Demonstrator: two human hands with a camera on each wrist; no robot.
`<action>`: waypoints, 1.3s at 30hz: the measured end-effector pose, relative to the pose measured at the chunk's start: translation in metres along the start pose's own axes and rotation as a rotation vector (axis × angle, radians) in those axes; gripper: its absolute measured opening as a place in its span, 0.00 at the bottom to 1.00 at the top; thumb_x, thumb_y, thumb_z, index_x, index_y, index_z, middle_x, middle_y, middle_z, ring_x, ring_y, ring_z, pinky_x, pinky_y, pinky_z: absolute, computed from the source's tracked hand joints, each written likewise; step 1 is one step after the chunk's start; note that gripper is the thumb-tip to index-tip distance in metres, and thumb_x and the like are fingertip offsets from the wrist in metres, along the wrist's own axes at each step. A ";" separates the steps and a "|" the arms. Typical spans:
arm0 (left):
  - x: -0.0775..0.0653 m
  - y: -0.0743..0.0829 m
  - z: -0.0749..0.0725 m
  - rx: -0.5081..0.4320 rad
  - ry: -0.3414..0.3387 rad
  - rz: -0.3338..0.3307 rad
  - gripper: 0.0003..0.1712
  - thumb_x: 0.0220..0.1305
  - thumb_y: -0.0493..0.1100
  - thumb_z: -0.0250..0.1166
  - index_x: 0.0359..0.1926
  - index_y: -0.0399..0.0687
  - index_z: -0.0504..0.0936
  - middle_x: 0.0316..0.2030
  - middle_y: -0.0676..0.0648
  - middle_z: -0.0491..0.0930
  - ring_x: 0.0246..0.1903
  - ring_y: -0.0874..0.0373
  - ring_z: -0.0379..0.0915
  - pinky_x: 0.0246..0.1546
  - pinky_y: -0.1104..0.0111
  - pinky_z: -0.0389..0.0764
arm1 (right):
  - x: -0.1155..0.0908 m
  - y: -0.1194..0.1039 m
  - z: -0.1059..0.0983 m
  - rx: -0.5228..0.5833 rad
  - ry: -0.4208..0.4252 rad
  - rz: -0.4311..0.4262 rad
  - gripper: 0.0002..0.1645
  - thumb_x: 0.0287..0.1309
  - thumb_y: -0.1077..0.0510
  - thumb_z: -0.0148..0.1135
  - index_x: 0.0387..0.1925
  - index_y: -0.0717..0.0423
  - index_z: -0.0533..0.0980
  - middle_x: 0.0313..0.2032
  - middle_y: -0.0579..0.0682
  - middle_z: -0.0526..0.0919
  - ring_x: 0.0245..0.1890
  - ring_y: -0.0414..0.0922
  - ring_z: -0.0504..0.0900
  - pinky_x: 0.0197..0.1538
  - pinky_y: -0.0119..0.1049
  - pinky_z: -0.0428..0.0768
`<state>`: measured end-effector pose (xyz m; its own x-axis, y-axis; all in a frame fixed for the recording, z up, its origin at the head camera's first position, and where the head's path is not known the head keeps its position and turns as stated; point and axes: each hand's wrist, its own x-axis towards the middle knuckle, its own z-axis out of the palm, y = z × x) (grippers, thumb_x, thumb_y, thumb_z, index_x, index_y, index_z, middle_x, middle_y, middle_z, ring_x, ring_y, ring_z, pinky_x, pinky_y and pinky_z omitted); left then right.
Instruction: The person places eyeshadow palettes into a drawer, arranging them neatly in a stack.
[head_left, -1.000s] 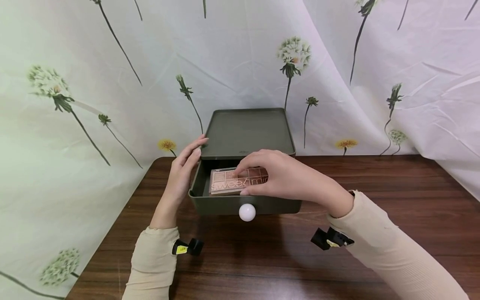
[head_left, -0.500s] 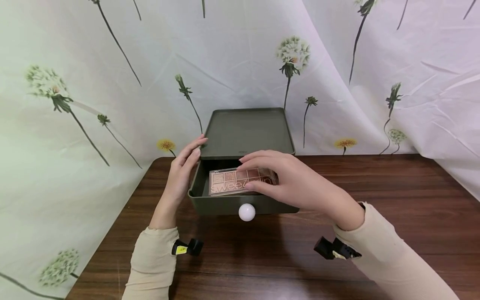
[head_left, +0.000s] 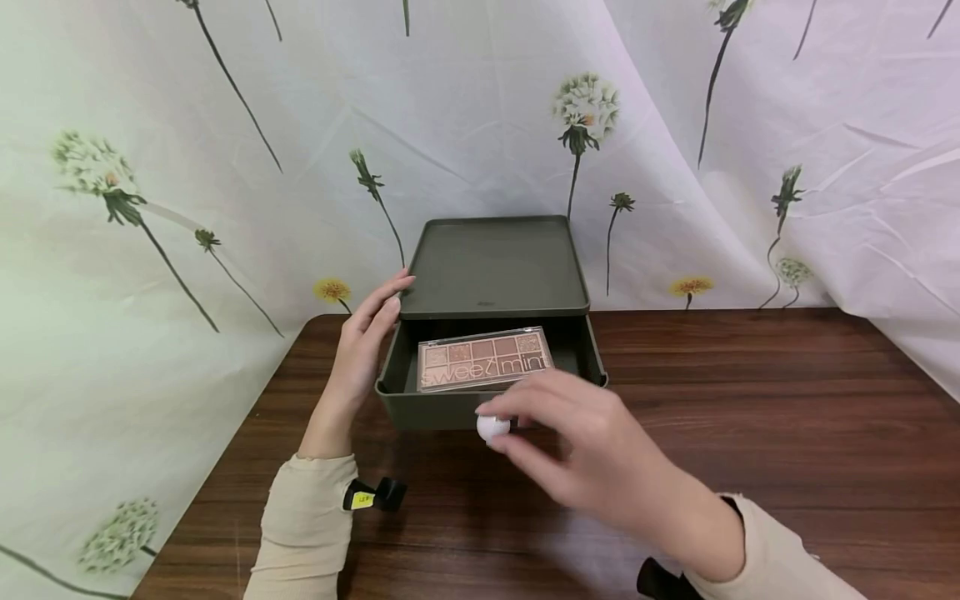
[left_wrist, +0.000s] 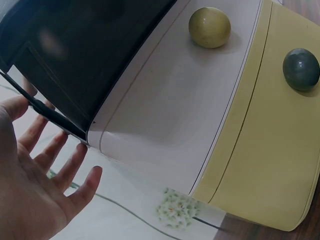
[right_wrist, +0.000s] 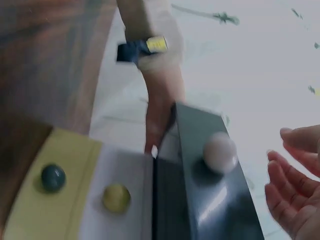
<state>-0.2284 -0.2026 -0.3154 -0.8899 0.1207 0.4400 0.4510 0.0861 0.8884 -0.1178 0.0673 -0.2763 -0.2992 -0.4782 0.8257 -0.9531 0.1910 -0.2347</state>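
Observation:
A dark green drawer (head_left: 435, 412) is pulled out from under the flat top (head_left: 495, 262) of a small drawer chest. In it lies an eyeshadow palette (head_left: 480, 360) with a clear lettered lid, slightly tilted. My right hand (head_left: 592, 437) overlaps the drawer's round white knob (head_left: 489, 427) in the head view, thumb below and fingers above. From the right wrist, the fingers (right_wrist: 277, 175) curve loosely with a gap between them and the knob. My left hand (head_left: 358, 350) rests on the chest's left side, its spread fingers (left_wrist: 70, 165) straight at the edge.
Below the green drawer are a white drawer (left_wrist: 160, 95) with a yellow knob (left_wrist: 210, 27) and a yellow drawer (left_wrist: 265, 150) with a dark green knob (left_wrist: 301, 69). The chest stands on a brown wooden table (head_left: 750, 417), before a flower-printed cloth (head_left: 480, 108).
My right hand has left the palette and come forward and down to the white knob. The palette stays in the drawer, its full lid now showing. The left hand has not moved.

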 end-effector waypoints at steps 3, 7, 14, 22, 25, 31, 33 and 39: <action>0.000 0.000 0.000 0.006 -0.002 -0.002 0.25 0.79 0.47 0.47 0.70 0.41 0.69 0.72 0.54 0.63 0.72 0.61 0.52 0.64 0.52 0.58 | -0.010 -0.007 0.008 -0.057 -0.022 0.030 0.09 0.65 0.59 0.65 0.46 0.54 0.81 0.39 0.43 0.82 0.35 0.37 0.78 0.41 0.24 0.75; -0.001 0.000 0.000 0.020 0.002 -0.001 0.25 0.79 0.47 0.47 0.70 0.43 0.70 0.72 0.55 0.63 0.71 0.61 0.53 0.64 0.49 0.58 | -0.022 -0.009 0.019 -0.120 -0.018 0.069 0.16 0.58 0.63 0.71 0.48 0.53 0.80 0.36 0.41 0.81 0.32 0.35 0.77 0.38 0.22 0.74; -0.001 -0.001 -0.001 0.024 0.004 0.002 0.25 0.79 0.47 0.47 0.69 0.43 0.70 0.72 0.55 0.63 0.72 0.61 0.53 0.64 0.48 0.58 | -0.031 -0.003 0.032 -0.183 0.033 0.113 0.24 0.51 0.66 0.74 0.51 0.56 0.78 0.31 0.42 0.82 0.28 0.34 0.78 0.35 0.23 0.75; -0.001 -0.001 -0.001 0.024 0.003 0.004 0.25 0.79 0.47 0.47 0.69 0.42 0.70 0.72 0.55 0.63 0.72 0.61 0.52 0.65 0.48 0.57 | -0.036 0.001 0.036 -0.200 0.017 0.219 0.25 0.50 0.64 0.76 0.51 0.56 0.78 0.31 0.42 0.82 0.27 0.33 0.78 0.34 0.23 0.76; -0.001 -0.001 -0.001 0.026 0.003 0.003 0.25 0.79 0.47 0.47 0.69 0.42 0.70 0.72 0.55 0.63 0.72 0.61 0.52 0.64 0.49 0.57 | -0.036 0.002 0.037 -0.191 0.022 0.236 0.26 0.49 0.65 0.76 0.51 0.57 0.78 0.32 0.42 0.84 0.28 0.32 0.79 0.34 0.23 0.76; 0.000 -0.001 0.000 0.029 0.008 0.004 0.24 0.79 0.47 0.47 0.69 0.42 0.71 0.72 0.55 0.63 0.71 0.61 0.53 0.64 0.50 0.58 | -0.034 0.005 0.037 -0.126 0.042 0.260 0.23 0.49 0.65 0.76 0.48 0.56 0.79 0.36 0.43 0.86 0.31 0.31 0.82 0.37 0.22 0.78; 0.000 -0.001 0.000 0.030 0.011 0.004 0.24 0.79 0.47 0.47 0.68 0.42 0.71 0.72 0.55 0.63 0.71 0.61 0.53 0.64 0.50 0.58 | -0.034 0.006 0.037 -0.106 0.046 0.263 0.23 0.49 0.65 0.76 0.48 0.56 0.79 0.37 0.43 0.86 0.32 0.32 0.83 0.38 0.22 0.78; 0.000 0.000 0.000 0.027 0.012 0.002 0.25 0.79 0.47 0.47 0.69 0.42 0.71 0.72 0.55 0.63 0.71 0.61 0.53 0.65 0.49 0.58 | -0.030 0.012 0.036 -0.114 0.054 0.262 0.21 0.49 0.65 0.76 0.47 0.58 0.80 0.37 0.44 0.86 0.31 0.32 0.83 0.37 0.24 0.78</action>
<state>-0.2284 -0.2022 -0.3153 -0.8895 0.1094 0.4437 0.4546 0.1124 0.8836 -0.1216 0.0525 -0.3221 -0.5288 -0.3540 0.7714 -0.8314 0.3988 -0.3869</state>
